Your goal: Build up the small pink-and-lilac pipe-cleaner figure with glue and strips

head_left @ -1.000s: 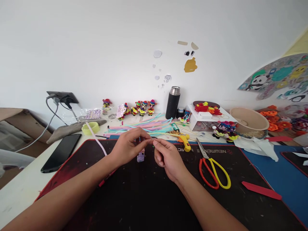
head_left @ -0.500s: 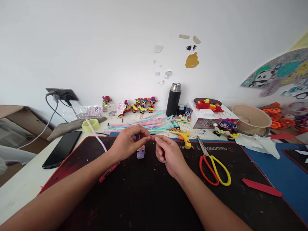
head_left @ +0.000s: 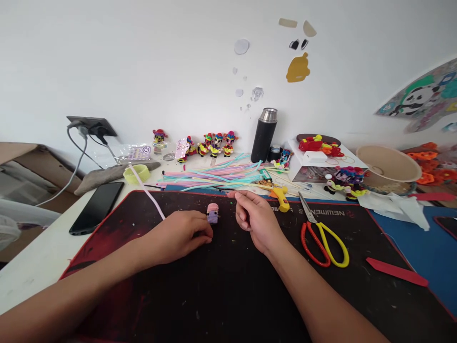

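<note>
My left hand (head_left: 185,236) lies low over the black desk mat (head_left: 214,295). Its fingers are loosely bent, a small gap shows by the thumb, and nothing is visible in it. Just beyond its fingertips stands a small fuzzy pink-and-purple figure (head_left: 213,215). My right hand (head_left: 255,214) is raised to the right of the figure, thumb and forefinger pinched together. Whatever is in that pinch is too small to make out. To the right lie scissors (head_left: 309,212) with one red and one yellow handle, blades partly open.
Pastel pipe cleaners (head_left: 214,174) spread behind the mat, beside a yellow glue gun (head_left: 282,197). A black thermos (head_left: 264,136) and several fuzzy dolls (head_left: 217,144) stand along the wall. At left are a phone (head_left: 97,208) and a green tape roll (head_left: 137,174); a red strip (head_left: 396,272) lies right.
My hands have parted. The left came down toward the mat beside the small figure; the right stays raised, still pinched. The view has tilted down slightly.
</note>
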`<state>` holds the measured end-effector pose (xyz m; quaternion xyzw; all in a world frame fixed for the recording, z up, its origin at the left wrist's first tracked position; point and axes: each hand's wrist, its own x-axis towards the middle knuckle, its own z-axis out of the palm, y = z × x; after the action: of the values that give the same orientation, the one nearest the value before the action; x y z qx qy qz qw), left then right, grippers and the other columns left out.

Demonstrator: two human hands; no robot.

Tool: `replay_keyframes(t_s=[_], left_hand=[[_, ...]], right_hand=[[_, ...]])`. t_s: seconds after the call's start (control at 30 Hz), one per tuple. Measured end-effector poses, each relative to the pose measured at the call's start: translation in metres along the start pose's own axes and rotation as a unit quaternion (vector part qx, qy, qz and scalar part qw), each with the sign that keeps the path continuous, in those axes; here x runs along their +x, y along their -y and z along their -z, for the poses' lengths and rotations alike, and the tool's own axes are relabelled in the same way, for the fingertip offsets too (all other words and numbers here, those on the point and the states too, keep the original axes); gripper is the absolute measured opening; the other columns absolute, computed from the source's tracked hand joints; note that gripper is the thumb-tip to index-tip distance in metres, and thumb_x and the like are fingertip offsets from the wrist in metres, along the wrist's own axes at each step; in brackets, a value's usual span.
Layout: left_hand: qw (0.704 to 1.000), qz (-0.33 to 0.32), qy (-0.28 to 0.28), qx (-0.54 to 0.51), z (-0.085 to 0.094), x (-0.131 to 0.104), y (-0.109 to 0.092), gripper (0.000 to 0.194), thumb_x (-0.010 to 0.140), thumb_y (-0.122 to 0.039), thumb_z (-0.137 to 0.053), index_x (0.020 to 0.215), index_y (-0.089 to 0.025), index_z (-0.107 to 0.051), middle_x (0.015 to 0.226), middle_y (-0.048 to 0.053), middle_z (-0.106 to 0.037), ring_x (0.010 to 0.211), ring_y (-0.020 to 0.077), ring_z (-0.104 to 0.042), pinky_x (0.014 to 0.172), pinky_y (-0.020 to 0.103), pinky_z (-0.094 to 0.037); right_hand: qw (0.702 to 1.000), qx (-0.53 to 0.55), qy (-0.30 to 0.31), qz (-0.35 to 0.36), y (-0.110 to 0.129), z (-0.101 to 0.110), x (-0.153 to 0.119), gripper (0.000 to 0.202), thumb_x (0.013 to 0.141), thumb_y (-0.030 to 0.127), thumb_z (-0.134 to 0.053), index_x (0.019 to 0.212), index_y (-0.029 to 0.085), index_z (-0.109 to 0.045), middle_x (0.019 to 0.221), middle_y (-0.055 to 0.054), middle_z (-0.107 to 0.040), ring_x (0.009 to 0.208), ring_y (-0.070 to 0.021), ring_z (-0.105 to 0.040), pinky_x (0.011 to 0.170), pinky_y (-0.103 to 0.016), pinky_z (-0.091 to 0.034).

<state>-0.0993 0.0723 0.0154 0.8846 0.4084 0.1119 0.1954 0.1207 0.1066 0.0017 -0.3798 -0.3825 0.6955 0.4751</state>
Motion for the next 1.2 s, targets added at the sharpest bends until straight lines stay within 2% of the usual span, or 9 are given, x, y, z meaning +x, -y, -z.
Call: replay_keyframes(t_s=[0.17,0.33,0.63,0.93,1.2], left_hand=[[0.998,-0.026,-0.01,0.054,-0.009,-0.008,0.01,0.014,0.098,-0.019,-0.062,0.094,-0.024,-0.075,0.087,0.001,-0.073,0.08,0.0176,-0.067,0.074,0.028,-0.046],[0.996,-0.04,-0.011,0.077,-0.011,-0.009,0.012,0.015,0.101,-0.019,-0.06,0.094,-0.022,-0.073,0.089,0.002,-0.073,0.083,0.0189,-0.066,0.079,0.03,-0.046],[0.998,-0.018,-0.023,0.056,-0.01,-0.01,0.015,0.016,0.101,-0.024,-0.061,0.091,-0.023,-0.074,0.088,0.002,-0.072,0.084,0.0192,-0.065,0.08,0.031,-0.048],[0.997,-0.024,-0.026,0.074,-0.008,-0.016,0.021,0.022,0.105,-0.024,-0.055,0.1,-0.022,-0.076,0.097,0.004,-0.075,0.088,0.0206,-0.067,0.081,0.032,-0.048],[0.997,-0.016,-0.024,0.075,-0.01,-0.017,0.013,0.014,0.103,-0.024,-0.058,0.101,-0.021,-0.071,0.095,0.003,-0.073,0.087,0.0208,-0.066,0.082,0.034,-0.047]], right_hand=[[1.0,-0.021,0.001,0.001,-0.002,0.0,0.0,0.029,0.085,0.043,-0.076,0.096,0.016,-0.076,0.05,0.009,-0.045,0.038,-0.0066,-0.035,0.04,-0.022,-0.016],[1.0,-0.029,0.002,-0.007,-0.003,-0.001,0.001,0.029,0.084,0.045,-0.077,0.093,0.017,-0.075,0.049,0.008,-0.046,0.038,-0.0068,-0.036,0.04,-0.022,-0.016],[0.999,-0.042,0.006,-0.019,-0.007,-0.001,0.001,0.027,0.085,0.044,-0.076,0.094,0.018,-0.076,0.049,0.008,-0.046,0.039,-0.0078,-0.036,0.04,-0.023,-0.019],[0.999,-0.05,-0.001,-0.02,-0.01,0.0,0.002,0.026,0.087,0.043,-0.076,0.095,0.018,-0.077,0.049,0.007,-0.046,0.04,-0.008,-0.035,0.04,-0.023,-0.019],[0.998,-0.055,-0.012,-0.01,-0.012,-0.001,0.002,0.025,0.089,0.042,-0.074,0.095,0.018,-0.077,0.05,0.007,-0.045,0.041,-0.0079,-0.034,0.04,-0.024,-0.02]])
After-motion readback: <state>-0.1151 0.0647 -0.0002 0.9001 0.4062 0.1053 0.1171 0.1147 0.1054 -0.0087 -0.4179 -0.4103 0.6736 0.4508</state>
